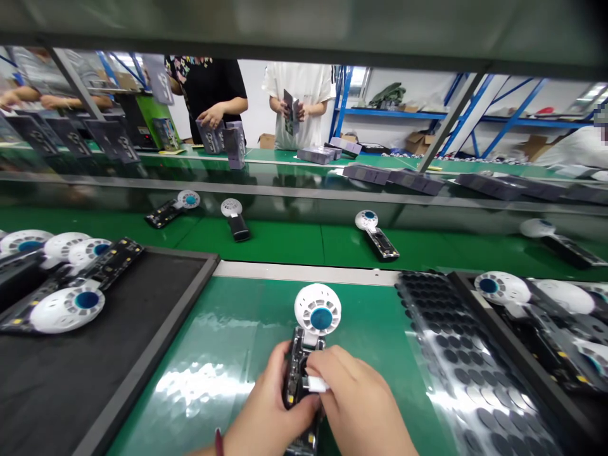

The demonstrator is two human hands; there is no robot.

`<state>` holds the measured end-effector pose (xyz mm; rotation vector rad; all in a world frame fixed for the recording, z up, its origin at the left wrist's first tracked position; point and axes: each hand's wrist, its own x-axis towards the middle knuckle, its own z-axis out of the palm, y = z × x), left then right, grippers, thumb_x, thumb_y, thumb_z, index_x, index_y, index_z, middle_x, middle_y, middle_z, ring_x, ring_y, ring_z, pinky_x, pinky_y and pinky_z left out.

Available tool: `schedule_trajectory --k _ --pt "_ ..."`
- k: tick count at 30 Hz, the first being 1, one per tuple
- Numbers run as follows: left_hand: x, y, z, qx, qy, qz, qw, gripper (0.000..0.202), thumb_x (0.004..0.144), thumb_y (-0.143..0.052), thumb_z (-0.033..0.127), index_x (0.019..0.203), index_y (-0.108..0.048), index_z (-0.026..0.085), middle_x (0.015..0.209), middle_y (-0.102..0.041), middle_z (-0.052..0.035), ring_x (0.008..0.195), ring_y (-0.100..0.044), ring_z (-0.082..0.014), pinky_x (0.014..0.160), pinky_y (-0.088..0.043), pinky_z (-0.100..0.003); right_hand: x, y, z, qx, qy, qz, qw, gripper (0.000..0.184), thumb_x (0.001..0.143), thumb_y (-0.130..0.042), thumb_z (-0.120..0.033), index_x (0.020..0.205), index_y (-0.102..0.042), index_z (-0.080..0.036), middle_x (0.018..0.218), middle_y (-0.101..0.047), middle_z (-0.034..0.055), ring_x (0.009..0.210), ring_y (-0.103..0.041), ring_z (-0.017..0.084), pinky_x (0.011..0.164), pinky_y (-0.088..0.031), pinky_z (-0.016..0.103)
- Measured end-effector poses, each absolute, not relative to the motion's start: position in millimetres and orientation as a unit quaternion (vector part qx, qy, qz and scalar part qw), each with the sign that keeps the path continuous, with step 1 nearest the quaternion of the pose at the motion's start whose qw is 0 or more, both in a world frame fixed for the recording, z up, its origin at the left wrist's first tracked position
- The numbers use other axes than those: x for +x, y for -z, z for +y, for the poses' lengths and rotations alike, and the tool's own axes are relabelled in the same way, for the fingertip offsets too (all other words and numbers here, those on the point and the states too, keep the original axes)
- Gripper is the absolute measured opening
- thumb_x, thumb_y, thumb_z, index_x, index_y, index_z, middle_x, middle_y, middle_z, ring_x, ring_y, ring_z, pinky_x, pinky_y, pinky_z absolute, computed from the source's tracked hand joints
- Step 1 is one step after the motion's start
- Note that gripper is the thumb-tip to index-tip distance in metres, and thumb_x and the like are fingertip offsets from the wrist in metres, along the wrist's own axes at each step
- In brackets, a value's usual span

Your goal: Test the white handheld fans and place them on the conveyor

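A handheld fan [317, 311] with a round white head, a blue centre and a dark body showing electronic parts stands tilted in front of me. My left hand [268, 405] is wrapped round its dark body from the left. In the fingers of my right hand [363, 399] is a small white plug [317, 384], its tip pointing left at the side of the fan's body. Whether the tip is inside the body or only touching it, I cannot tell. My fingers hide part of the body.
Trays with more fans flank me, a left tray [161, 329] and a right tray [463, 285]. Sheets of black round pads [468, 361] lie on the right. Beyond the metal edge, a green conveyor belt [294, 240] carries several fans. Across it, people handle grey boxes [235, 149].
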<state>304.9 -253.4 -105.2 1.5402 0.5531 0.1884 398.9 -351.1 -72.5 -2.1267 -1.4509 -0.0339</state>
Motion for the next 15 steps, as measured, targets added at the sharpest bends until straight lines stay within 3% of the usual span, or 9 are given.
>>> schedule_trajectory --k 5,10,13,15 --pt "306 103 -255 0.676 -0.08 0.263 0.684 0.05 0.064 -0.052 0.011 0.108 -0.03 0.019 0.093 -0.059 -0.0058 0.083 -0.058 -0.0194 0.072 -0.045 -0.029 395 82 -350 -0.769 0.124 -0.562 0.279 0.025 0.079 -0.036 -0.007 0.076 -0.057 -0.02 0.065 -0.064 -0.0001 0.055 -0.057 0.016 0.053 -0.036 0.026" --pt "305 107 -253 0.674 -0.088 0.268 0.683 0.049 0.065 -0.053 0.009 0.108 -0.032 0.02 0.094 -0.058 -0.0053 0.086 -0.056 -0.0198 0.076 -0.043 -0.03 398 84 -346 -0.744 0.166 -0.565 0.315 0.028 0.085 -0.03 -0.015 0.077 -0.056 -0.02 0.064 -0.064 0.0011 0.052 -0.056 0.015 0.049 -0.037 0.027" --pt "301 108 -250 0.655 -0.094 0.25 0.707 0.048 0.07 -0.054 0.016 0.11 -0.028 0.021 0.101 -0.055 -0.0072 0.092 -0.054 -0.0209 0.081 -0.04 -0.033 403 78 -350 -0.775 0.115 -0.512 0.353 0.013 0.083 -0.039 -0.023 0.08 -0.052 -0.021 0.064 -0.059 -0.0012 0.052 -0.056 0.013 0.047 -0.041 0.023" --pt "299 107 -249 0.604 -0.077 0.238 0.756 0.051 0.071 -0.056 0.023 0.111 -0.025 0.023 0.097 -0.055 -0.0062 0.084 -0.057 -0.0205 0.076 -0.042 -0.035 408 73 -356 -0.807 0.04 -0.44 0.392 0.009 0.08 -0.046 -0.03 0.084 -0.049 -0.022 0.067 -0.057 -0.0018 0.054 -0.056 0.012 0.046 -0.043 0.02"
